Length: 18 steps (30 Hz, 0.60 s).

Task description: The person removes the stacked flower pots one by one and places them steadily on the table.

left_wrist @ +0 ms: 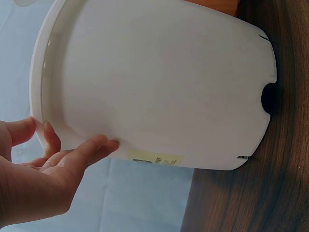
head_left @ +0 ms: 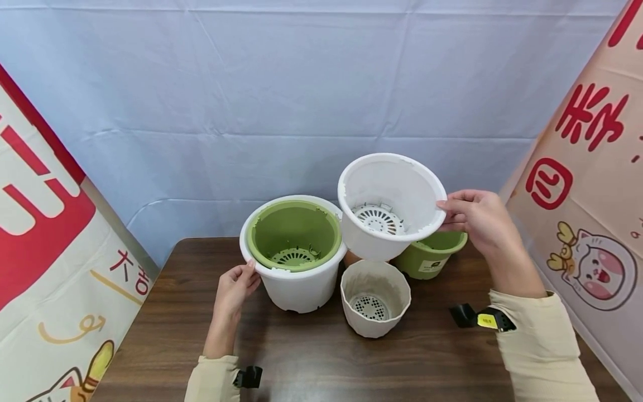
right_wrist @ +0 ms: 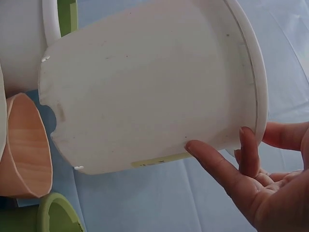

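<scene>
My right hand (head_left: 474, 215) pinches the rim of a white plastic flowerpot (head_left: 377, 245) and holds it tilted in the air, its slotted bottom visible inside. With thumb and fingers, my left hand (head_left: 236, 287) grips the rim of a larger-looking white flowerpot (head_left: 301, 290) that stands on the table. Nested inside that one is a green flowerpot (head_left: 296, 229) with bits of debris on its slotted bottom. In the right wrist view, the raised white pot (right_wrist: 149, 87) shows its side, with fingertips against the wall. The left wrist view has the standing white pot (left_wrist: 159, 82) close up.
A cream faceted pot (head_left: 374, 329) stands below the raised pot. Behind it are a green pot (head_left: 427, 265) with a label and an orange-brown pot (right_wrist: 29, 150), mostly hidden in the head view. The wooden table (head_left: 351, 368) meets cloth backdrops (head_left: 301, 100) behind and at both sides.
</scene>
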Motion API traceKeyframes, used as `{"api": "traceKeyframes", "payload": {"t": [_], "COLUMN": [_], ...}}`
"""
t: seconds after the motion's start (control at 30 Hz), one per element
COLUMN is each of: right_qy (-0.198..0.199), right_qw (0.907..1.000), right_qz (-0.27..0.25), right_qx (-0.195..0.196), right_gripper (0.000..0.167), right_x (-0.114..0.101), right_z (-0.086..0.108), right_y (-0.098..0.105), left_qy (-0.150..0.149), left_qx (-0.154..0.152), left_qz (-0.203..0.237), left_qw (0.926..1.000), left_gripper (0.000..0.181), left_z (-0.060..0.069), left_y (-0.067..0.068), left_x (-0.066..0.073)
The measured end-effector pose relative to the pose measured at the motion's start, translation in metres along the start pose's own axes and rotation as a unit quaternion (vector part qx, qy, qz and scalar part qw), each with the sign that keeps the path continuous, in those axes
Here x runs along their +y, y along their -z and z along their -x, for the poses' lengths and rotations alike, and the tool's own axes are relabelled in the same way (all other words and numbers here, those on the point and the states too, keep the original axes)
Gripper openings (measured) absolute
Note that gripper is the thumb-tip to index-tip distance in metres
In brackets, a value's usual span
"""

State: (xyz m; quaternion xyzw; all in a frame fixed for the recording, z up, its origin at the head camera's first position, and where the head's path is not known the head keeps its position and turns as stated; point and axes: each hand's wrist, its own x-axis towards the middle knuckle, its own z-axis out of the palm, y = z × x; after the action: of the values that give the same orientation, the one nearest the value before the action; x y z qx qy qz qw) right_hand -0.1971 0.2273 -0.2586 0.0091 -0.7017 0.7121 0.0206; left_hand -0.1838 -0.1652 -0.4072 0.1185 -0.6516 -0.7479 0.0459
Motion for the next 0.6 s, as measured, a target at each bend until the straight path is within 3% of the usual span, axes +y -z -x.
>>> {"api": "traceKeyframes", "payload": {"t": [0.43, 0.6], "right_qy": [-0.006, -0.01], "right_qw": [0.9998, 0.9997], "right_qz": [0.005, -0.018], "right_qx": [0.021, 0.012], "right_gripper": [0.009, 0.011], "right_x": [0.006, 0.009], "right_z": [0.01, 0.014], "right_y": [0.024, 0.032], "left_qy": [0.0, 0.0], "left_qx": [-0.003, -0.003], "left_qz": [-0.004, -0.006], "left_qw": [1.0, 1.0], "left_gripper": [0.03, 0.03], "left_z": [0.0, -0.001], "left_y": [0.001, 0.0], "left_x": [-0.001, 0.0]}}
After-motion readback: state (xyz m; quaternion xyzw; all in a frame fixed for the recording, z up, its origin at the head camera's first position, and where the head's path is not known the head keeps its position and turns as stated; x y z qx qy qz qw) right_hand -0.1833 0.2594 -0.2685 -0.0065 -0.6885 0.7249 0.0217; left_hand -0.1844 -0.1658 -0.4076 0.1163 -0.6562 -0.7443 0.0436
